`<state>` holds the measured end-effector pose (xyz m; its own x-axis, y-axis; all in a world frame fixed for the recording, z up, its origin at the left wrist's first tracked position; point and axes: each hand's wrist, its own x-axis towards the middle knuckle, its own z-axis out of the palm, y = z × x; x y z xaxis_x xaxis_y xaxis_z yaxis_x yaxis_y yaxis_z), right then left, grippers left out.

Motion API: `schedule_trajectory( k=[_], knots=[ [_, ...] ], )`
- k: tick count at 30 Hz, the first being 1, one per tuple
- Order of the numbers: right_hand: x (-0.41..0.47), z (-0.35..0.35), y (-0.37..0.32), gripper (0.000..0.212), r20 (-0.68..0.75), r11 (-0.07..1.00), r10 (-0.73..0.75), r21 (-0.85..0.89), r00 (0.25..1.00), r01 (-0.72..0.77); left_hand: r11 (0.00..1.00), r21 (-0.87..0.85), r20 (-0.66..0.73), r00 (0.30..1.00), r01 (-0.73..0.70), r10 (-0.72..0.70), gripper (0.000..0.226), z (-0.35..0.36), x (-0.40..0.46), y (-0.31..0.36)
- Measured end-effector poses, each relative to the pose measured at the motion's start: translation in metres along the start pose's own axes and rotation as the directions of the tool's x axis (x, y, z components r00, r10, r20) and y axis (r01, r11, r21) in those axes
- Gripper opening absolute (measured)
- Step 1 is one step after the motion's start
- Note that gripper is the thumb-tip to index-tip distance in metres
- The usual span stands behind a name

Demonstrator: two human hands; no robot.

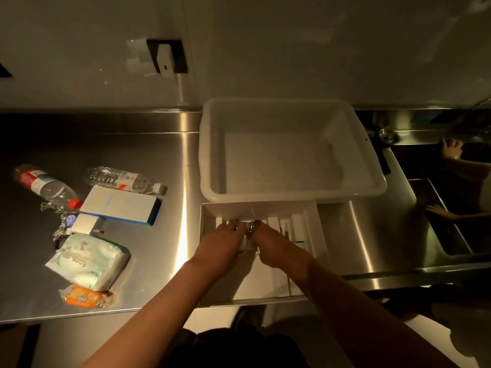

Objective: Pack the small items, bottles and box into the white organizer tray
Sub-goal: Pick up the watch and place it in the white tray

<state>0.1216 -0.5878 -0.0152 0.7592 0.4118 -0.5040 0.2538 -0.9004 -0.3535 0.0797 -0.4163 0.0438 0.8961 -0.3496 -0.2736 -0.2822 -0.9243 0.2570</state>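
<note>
The white organizer tray (313, 229) sits low and centre in the frame on the stainless steel counter (148, 160), its far edge tucked under a large white plastic tub (289, 152). Over the tray's slotted compartments, the left hand (225, 241) and right hand (268, 244) meet, both closed around a small silvery item (248, 235) held between them; what it is cannot be made out. At the left of the frame lie two clear plastic bottles, one red-capped (47, 185) and one white-capped (125, 179), beside a white and blue box (121, 208), a white charger plug (87, 224), a metal chain (59, 221), a pale green tissue pack (89, 261) and an orange packet (85, 297).
</note>
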Motion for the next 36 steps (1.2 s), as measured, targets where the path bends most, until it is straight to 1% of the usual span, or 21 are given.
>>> schedule_trajectory(
  k=[3,4,8,10,12,14,16,17,20,23,27,29,31,32,35,36],
  knots=[
    [-0.005,0.001,0.012,0.064,-0.11,0.989,-0.065,0.124,0.992,0.078,1.0,-0.02,0.031,0.999,0.013,-0.013,0.072,0.005,0.007,0.002],
    [-0.007,0.002,0.016,0.065,-0.151,0.98,-0.082,0.169,0.985,0.107,0.999,-0.031,0.036,0.999,0.013,-0.012,0.071,0.007,0.009,0.002],
    [-0.018,0.006,0.029,0.056,-0.268,0.951,-0.14,0.233,0.953,0.205,0.999,-0.046,0.047,0.999,0.016,-0.014,0.072,0.016,0.015,0.004],
    [-0.02,0.009,0.032,0.045,-0.341,0.939,-0.153,0.244,0.927,0.244,0.998,-0.057,0.058,0.998,0.02,-0.017,0.074,0.019,0.018,0.006],
    [-0.019,0.008,0.031,0.037,-0.384,0.928,-0.151,0.263,0.911,0.264,0.998,-0.062,0.073,0.997,0.025,-0.021,0.074,0.022,0.021,0.008],
    [-0.017,0.004,0.029,0.026,-0.388,0.93,-0.15,0.256,0.909,0.262,0.997,-0.066,0.068,0.997,0.041,-0.036,0.071,0.022,0.022,0.009],
    [-0.015,0.0,0.027,0.015,-0.376,0.947,-0.165,0.199,0.912,0.253,0.995,-0.08,0.036,0.998,0.057,-0.054,0.066,0.021,0.022,0.007],
    [-0.013,-0.001,0.026,0.013,-0.366,0.958,-0.16,0.168,0.917,0.234,0.994,-0.084,0.017,0.998,0.067,-0.066,0.062,0.02,0.022,0.005],
    [-0.01,-0.001,0.02,0.016,-0.334,0.987,-0.097,0.09,0.938,0.134,0.989,-0.093,-0.001,0.993,0.116,-0.117,0.053,0.015,0.019,0.0],
    [-0.006,0.002,0.013,0.024,-0.301,0.995,-0.074,0.046,0.951,0.092,0.987,-0.089,0.012,0.991,0.136,-0.135,0.057,0.013,0.014,-0.001],
    [-0.007,0.002,0.011,0.04,-0.291,0.997,-0.056,0.042,0.955,0.071,0.986,-0.097,0.013,0.991,0.134,-0.134,0.064,0.013,0.011,0.001],
    [-0.011,-0.001,0.01,0.04,-0.284,0.997,-0.039,0.058,0.958,0.058,0.986,-0.093,0.039,0.99,0.14,-0.137,0.067,0.014,0.01,0.001],
    [-0.015,-0.004,0.01,0.035,-0.275,0.992,-0.02,0.117,0.961,0.054,0.988,-0.072,0.083,0.988,0.133,-0.127,0.071,0.015,0.01,0.003],
    [-0.017,-0.005,0.011,0.034,-0.268,0.988,-0.003,0.148,0.963,0.044,0.992,-0.059,0.1,0.989,0.113,-0.106,0.068,0.016,0.01,0.005],
    [-0.023,-0.002,0.017,0.036,-0.249,0.982,0.046,0.188,0.968,0.002,0.999,0.013,0.152,0.988,0.039,-0.041,0.05,0.019,0.013,0.01],
    [-0.025,0.0,0.019,0.037,-0.254,0.98,0.059,0.198,0.965,-0.008,0.999,0.046,0.166,0.986,0.027,-0.035,0.049,0.02,0.014,0.012]
  ],
)
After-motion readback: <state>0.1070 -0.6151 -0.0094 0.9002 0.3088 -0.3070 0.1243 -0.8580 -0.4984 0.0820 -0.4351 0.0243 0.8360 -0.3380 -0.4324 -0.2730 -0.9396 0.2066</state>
